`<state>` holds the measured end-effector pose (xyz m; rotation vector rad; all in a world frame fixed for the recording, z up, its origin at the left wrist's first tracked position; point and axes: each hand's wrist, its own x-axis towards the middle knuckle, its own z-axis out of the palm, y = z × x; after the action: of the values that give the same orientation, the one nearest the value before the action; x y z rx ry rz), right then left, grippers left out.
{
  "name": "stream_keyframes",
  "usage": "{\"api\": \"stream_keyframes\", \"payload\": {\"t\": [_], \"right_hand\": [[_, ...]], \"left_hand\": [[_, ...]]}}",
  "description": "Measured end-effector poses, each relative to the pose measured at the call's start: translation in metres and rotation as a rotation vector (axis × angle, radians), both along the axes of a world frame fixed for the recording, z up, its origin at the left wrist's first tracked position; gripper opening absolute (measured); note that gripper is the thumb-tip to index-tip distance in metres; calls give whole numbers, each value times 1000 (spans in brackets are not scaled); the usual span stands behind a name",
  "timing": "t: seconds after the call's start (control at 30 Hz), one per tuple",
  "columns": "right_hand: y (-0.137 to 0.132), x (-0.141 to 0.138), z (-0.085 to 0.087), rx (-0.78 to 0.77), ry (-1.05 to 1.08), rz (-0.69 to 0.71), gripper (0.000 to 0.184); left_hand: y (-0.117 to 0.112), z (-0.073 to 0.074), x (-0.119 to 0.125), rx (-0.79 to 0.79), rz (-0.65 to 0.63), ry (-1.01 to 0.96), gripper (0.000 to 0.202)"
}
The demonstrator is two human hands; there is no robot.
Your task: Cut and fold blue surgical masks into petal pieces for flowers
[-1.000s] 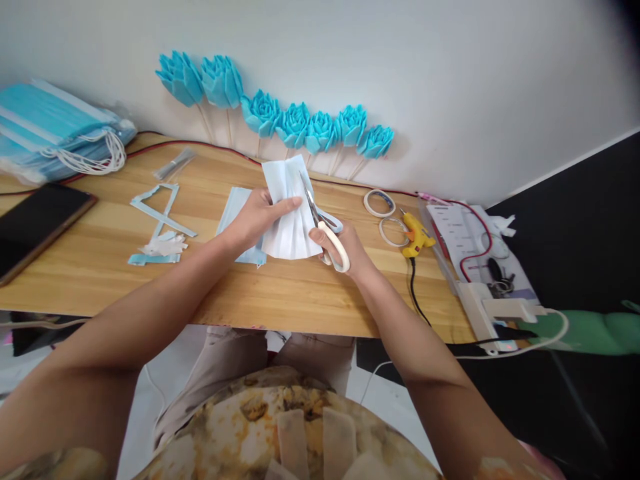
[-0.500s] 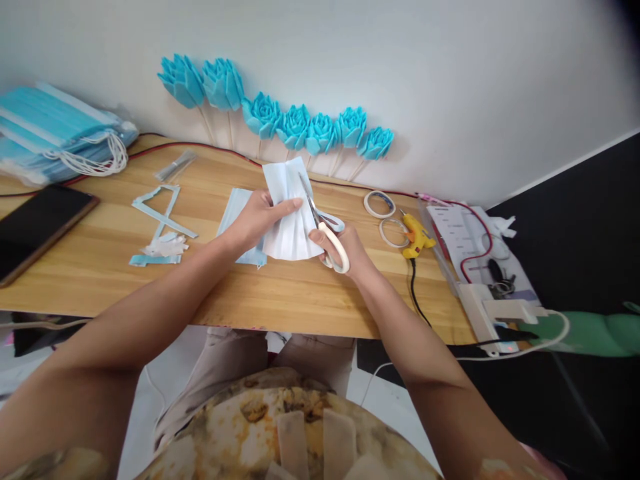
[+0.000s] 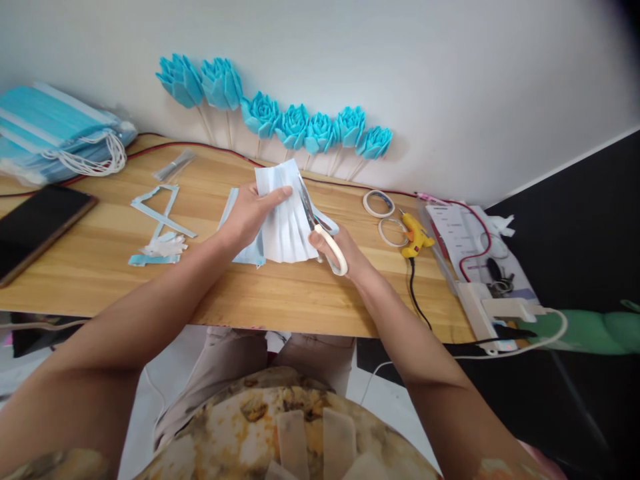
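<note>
A pleated, pale blue-white face mask [image 3: 286, 223] is pinched in my left hand [image 3: 251, 212], the thumb lying across its front. My right hand [image 3: 345, 250] grips white-handled scissors [image 3: 333, 250], whose blades point up and away along the mask's right edge. Whether the blades are fully together is hard to make out. Beneath my left hand a second light-blue mask piece [image 3: 250, 253] lies on the wooden table [image 3: 300, 300], partly covered. Cut strips [image 3: 163, 213] and white scraps [image 3: 164, 245] lie to the left.
Several blue flowers on sticks [image 3: 295, 127] lean on the wall. A stack of masks [image 3: 55, 130] and a phone [image 3: 43, 230] are at left. Tape rolls [image 3: 379, 203], a yellow glue gun [image 3: 416, 235] and a power strip [image 3: 480, 313] are at right.
My left hand and the mask have shifted a little left. The scissors have moved slightly left too, their blades now at the mask's right edge instead of over its front.
</note>
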<state>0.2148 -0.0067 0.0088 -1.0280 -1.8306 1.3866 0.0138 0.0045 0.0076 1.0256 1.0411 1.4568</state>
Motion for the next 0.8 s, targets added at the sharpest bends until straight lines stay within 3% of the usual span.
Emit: {"api": "stream_keyframes", "payload": {"t": [0.2, 0.37, 0.8], "right_hand": [[1, 0, 1, 3, -75, -1, 58], [2, -1, 6, 103, -80, -22, 57], [-1, -3, 5, 18, -4, 21, 53]], "left_hand": [[-4, -2, 3, -6, -70, 60, 39], [-8, 0, 5, -37, -101, 88, 36], [-7, 0, 6, -25, -78, 79, 37]]}}
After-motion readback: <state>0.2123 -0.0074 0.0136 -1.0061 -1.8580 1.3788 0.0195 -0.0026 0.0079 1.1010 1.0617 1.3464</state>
